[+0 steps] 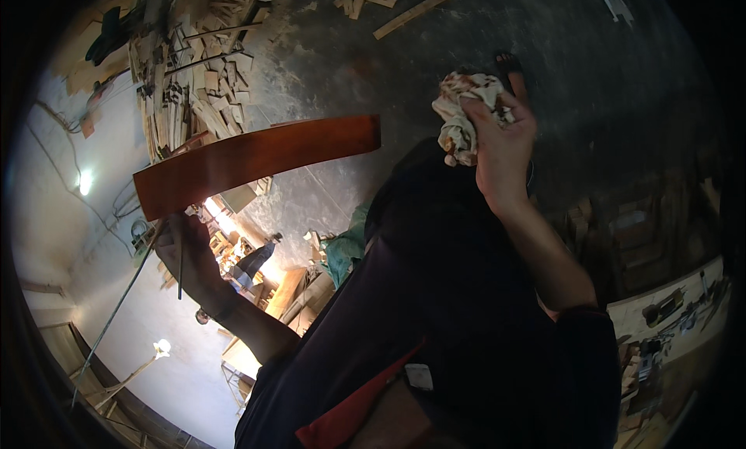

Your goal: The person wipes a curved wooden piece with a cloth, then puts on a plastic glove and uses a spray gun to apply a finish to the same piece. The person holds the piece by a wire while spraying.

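My left hand [180,243] is closed at the underside of the left end of a curved, reddish-brown wooden board [260,157], which it holds raised out to the left. Thin rods [124,293] run down beside that hand; I cannot tell whether it touches them. My right hand [501,142] grips a crumpled cream cloth [462,107] with brown stains, right of the board's far end and apart from it. Below it is my dark clothing, and beyond the cloth a foot in a sandal [513,72] shows on the floor.
Scrap wood [214,87] is heaped at the upper left, and loose battens [412,13] lie on the concrete floor. Green sheeting [342,251] lies beyond my body. A board with tools [664,305] is at the right. Another person [202,315] is partly visible at the left.
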### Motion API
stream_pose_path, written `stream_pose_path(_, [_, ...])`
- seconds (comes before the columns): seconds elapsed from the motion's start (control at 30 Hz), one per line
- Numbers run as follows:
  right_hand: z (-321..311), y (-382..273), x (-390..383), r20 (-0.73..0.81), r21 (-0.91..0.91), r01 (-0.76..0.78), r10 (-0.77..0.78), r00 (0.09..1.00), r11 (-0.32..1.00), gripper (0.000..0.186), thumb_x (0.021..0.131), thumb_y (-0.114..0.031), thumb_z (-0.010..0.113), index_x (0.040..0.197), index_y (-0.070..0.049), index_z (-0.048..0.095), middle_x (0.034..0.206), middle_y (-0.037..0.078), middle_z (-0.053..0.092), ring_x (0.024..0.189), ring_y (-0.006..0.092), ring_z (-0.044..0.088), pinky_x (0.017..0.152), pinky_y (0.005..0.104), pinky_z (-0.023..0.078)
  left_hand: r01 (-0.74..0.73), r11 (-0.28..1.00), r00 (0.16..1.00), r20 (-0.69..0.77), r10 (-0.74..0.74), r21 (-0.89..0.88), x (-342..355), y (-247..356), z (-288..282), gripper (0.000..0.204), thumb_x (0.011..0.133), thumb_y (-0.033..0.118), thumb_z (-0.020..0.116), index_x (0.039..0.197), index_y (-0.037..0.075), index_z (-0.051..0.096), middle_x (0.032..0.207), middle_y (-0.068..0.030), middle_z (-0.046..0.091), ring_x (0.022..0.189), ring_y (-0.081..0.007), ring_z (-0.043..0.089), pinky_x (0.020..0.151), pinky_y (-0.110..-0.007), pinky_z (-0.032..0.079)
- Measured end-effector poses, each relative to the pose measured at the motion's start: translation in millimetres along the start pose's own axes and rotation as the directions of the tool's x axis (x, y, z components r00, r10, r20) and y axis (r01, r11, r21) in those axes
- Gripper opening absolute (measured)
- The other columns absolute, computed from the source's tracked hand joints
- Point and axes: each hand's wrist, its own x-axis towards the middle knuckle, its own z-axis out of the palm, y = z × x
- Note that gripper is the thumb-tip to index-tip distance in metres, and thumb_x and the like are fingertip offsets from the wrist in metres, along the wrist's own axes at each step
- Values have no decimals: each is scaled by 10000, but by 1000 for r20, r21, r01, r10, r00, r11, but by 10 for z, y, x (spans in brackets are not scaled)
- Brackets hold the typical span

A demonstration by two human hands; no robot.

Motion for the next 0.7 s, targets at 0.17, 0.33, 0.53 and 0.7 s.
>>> stream_pose_path(0.17, [-82,293,-97,-19,-11,-297,296,955,955,163,919,6,654,1064,76,683,924,113,727,710,125,698,612,238,567,30,996,999,13,-29,-78,1,23,-14,201,1028,196,602,1065,6,659,643,86,375,562,11,281,502,-189,213])
stream_pose_path(0.33, [0,464,-185,148,22,-260,254,956,965,148,929,-10,656,1056,64,682,835,81,710,636,95,667,509,240,529,10,979,991,133,18,-204,11,6,-66,162,1028,178,603,1055,23,645,673,84,395,578,6,304,501,-187,231])
stream_pose_path(0.53, [74,635,-155,226,78,-267,244,943,961,153,933,-5,656,1068,65,672,808,76,700,605,78,640,463,230,493,-22,960,966,240,92,-279,58,2,-104,154,1030,166,599,1073,27,648,696,84,424,570,8,293,500,-184,232])
stream_pose_path(0.7, [50,634,-85,216,159,-285,248,944,945,145,930,0,657,1063,59,664,848,73,705,638,66,635,484,230,493,-46,967,961,253,111,-250,132,-33,-126,177,1031,168,596,1119,24,651,719,85,454,576,9,291,501,-181,238])
